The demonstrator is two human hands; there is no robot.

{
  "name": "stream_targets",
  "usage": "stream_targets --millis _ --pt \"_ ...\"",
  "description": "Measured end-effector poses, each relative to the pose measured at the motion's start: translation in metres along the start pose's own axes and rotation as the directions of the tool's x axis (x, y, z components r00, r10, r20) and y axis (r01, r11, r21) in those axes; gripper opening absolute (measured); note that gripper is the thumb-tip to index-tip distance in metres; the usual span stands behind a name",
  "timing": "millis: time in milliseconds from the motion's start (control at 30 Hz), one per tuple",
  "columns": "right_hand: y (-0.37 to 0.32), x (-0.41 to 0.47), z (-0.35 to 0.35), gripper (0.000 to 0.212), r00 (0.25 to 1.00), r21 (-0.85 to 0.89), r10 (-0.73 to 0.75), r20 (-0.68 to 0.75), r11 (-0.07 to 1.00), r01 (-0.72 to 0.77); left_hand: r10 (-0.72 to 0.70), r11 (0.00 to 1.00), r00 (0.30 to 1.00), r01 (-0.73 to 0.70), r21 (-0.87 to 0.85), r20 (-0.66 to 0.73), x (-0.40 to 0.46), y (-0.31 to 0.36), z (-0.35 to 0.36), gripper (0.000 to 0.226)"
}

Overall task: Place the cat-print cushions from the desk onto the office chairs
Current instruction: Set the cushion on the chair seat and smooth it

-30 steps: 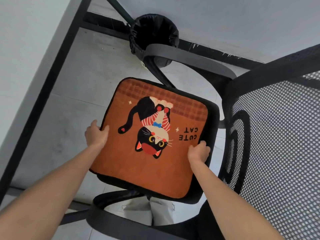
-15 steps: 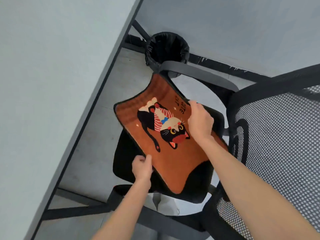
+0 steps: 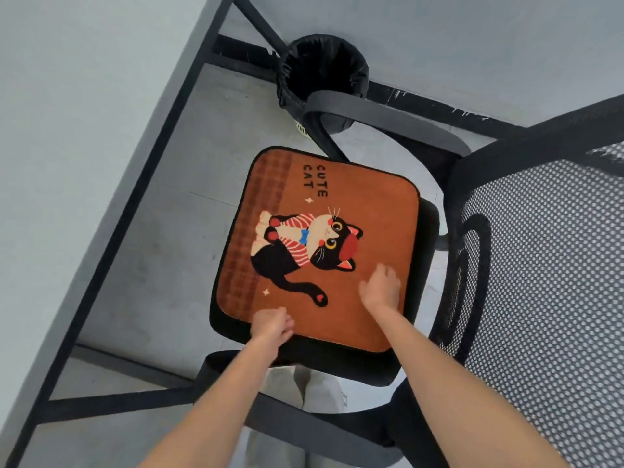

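An orange square fabric cushion with a black cat print and the words "CUTE CAT" (image 3: 337,211) lies flat on the black seat of a black office chair with a mesh back (image 3: 547,282). The left hand (image 3: 270,324) rests at the cushion's near edge, fingers loosely bent. The right hand (image 3: 381,287) lies on the cushion's top, near the cat's head. A black round waste bin (image 3: 322,67) stands on the grey floor beyond the chair's armrest (image 3: 388,121). A grey table with a black frame (image 3: 67,130) runs along the left.

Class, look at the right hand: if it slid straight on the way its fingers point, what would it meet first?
Probably the printed cat's head: the right hand rests on the cat-print cushion, fingers pointing up-left toward it.
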State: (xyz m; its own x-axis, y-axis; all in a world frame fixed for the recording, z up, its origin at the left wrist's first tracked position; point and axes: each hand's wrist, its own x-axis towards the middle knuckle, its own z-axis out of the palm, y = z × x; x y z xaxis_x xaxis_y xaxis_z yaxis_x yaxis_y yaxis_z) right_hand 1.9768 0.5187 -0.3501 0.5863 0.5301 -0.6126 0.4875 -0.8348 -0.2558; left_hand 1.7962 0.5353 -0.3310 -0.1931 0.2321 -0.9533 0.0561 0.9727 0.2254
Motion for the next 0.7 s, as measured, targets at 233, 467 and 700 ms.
stream_targets --millis 233,467,700 --pt "0.035 0.016 0.014 0.071 0.950 0.131 0.311 -0.021 0.943 -0.306 0.595 0.576 0.803 -0.397 0.714 -0.034 0.055 0.038 -0.033 0.053" --pt "0.027 0.021 0.014 0.066 0.911 0.230 0.393 -0.125 0.905 -0.359 0.559 0.497 0.828 -0.292 0.817 -0.044 0.087 0.054 -0.044 0.069" --pt "0.037 0.008 0.021 0.040 0.941 0.015 0.238 -0.239 0.970 -0.241 0.664 0.450 0.746 -0.356 0.819 -0.040 0.079 0.055 -0.059 0.050"
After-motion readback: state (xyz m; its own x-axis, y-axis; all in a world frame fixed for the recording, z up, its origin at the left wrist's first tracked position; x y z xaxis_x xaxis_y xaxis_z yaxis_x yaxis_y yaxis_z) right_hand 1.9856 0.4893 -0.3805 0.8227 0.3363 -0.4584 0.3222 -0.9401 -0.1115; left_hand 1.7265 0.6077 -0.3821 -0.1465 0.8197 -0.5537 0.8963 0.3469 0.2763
